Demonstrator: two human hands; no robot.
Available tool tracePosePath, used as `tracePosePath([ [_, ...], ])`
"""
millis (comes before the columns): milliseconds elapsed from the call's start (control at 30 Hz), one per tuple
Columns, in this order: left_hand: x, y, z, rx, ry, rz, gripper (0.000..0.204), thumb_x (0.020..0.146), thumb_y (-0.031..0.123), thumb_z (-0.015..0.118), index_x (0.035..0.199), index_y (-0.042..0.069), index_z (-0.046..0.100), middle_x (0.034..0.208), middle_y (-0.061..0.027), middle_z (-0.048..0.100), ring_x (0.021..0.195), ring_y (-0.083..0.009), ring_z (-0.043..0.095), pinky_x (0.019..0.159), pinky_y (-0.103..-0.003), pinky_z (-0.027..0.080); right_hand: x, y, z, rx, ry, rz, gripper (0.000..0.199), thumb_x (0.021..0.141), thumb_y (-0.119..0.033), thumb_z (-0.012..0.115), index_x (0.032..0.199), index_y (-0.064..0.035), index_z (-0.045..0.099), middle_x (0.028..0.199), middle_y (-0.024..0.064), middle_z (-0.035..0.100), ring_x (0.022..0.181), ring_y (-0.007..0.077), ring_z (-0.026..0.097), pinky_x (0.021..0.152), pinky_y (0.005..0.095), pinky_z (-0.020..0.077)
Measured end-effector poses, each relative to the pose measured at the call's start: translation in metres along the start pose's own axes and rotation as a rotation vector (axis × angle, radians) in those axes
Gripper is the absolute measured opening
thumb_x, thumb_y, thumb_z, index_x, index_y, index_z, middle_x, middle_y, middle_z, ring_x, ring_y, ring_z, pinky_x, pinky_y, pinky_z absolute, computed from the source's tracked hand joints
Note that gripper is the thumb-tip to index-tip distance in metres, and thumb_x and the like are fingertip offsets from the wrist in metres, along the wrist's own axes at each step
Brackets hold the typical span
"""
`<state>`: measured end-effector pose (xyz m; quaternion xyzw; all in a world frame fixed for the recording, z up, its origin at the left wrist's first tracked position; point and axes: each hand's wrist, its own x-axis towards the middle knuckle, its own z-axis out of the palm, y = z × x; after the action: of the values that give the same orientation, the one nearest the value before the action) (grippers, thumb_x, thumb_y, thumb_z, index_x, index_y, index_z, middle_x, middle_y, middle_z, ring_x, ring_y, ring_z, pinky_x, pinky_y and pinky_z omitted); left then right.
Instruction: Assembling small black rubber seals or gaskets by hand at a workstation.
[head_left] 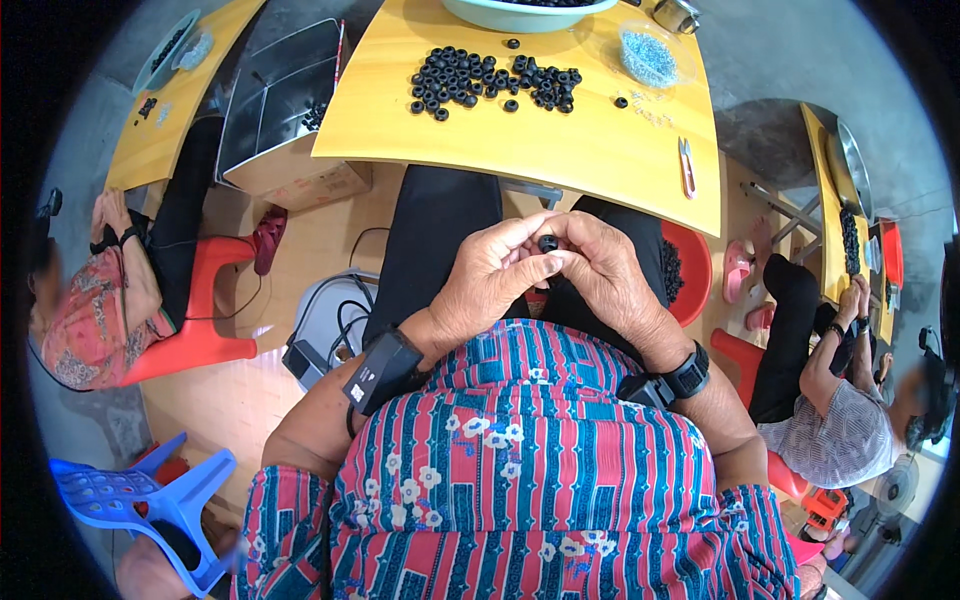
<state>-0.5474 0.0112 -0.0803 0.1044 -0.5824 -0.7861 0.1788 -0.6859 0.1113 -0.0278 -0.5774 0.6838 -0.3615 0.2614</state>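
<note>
Black and ring-shaped, a small rubber part (548, 243) is sitting pinched between the fingertips of both hands, held over the person's lap just below the near edge of a yellow wooden table (600, 150). The left hand (492, 280) is curling its fingers around the ring, thumb pressing in from below. The right hand (605, 270) is closing on it from the other side, fingers bent and touching the left hand's. On the table, a loose pile of matching black rings (490, 80) is lying well apart from the hands, with a clear bag of small pale beads (648, 57) to its right and red-handled snips (687, 166) near the right edge. Other seated people are working at both sides.
</note>
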Motion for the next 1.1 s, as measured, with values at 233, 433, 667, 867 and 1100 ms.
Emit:
tracePosePath([
  [233,-0.0012,-0.0006,0.0013,0.001,0.021,-0.004,0.042,0.091,0.01,0.055,0.13,-0.004,0.045,0.116,-0.0085,0.057,0.102,-0.0121,0.055,0.086,-0.026,0.048,-0.0001,-0.0006,0.0002,-0.01,0.005,0.012,0.022,0.079,-0.009,0.058,0.1,-0.0027,0.057,0.092,0.0163,0.059,0.089,0.0337,0.058,0.081,0.0376,0.0463],
  [433,-0.0025,-0.0044,0.0025,-0.057,0.01,0.041,0.042,0.091,0.01,0.055,0.13,-0.003,0.045,0.12,-0.0087,0.054,0.105,-0.0127,0.054,0.088,-0.026,0.047,-0.0009,-0.0017,-0.0009,-0.065,0.021,-0.031,0.023,0.079,-0.008,0.059,0.101,-0.0023,0.058,0.093,0.0159,0.059,0.088,0.0329,0.058,0.08,0.0377,0.0469],
  [667,-0.0025,0.0009,0.002,0.014,0.01,0.02,0.041,0.092,0.01,0.055,0.13,-0.003,0.045,0.116,-0.009,0.056,0.104,-0.0128,0.055,0.086,-0.026,0.048,-0.0011,-0.0004,-0.0002,-0.055,0.015,-0.032,0.023,0.079,-0.008,0.06,0.101,-0.0021,0.058,0.095,0.0167,0.06,0.09,0.0336,0.058,0.081,0.0379,0.0469],
  [867,-0.0013,-0.0014,0.0027,-0.031,0.029,-0.004,0.041,0.092,0.009,0.054,0.129,-0.003,0.046,0.113,-0.0083,0.057,0.1,-0.0118,0.055,0.083,-0.025,0.049,0.0014,0.006,0.0013,-0.05,0.009,-0.028,0.022,0.079,-0.009,0.061,0.101,-0.0026,0.058,0.095,0.0165,0.06,0.09,0.0337,0.058,0.08,0.0379,0.0469],
  [1100,0.0041,0.0004,0.0019,-0.248,-0.001,-0.05,0.04,0.094,0.014,0.052,0.13,-0.003,0.045,0.113,-0.008,0.058,0.094,-0.0097,0.057,0.079,-0.023,0.049,0.0021,0.0011,-0.0009,-0.064,0.055,-0.079,0.022,0.079,-0.005,0.061,0.1,-0.0033,0.057,0.098,0.0158,0.06,0.093,0.0346,0.058,0.082,0.038,0.0464],
])
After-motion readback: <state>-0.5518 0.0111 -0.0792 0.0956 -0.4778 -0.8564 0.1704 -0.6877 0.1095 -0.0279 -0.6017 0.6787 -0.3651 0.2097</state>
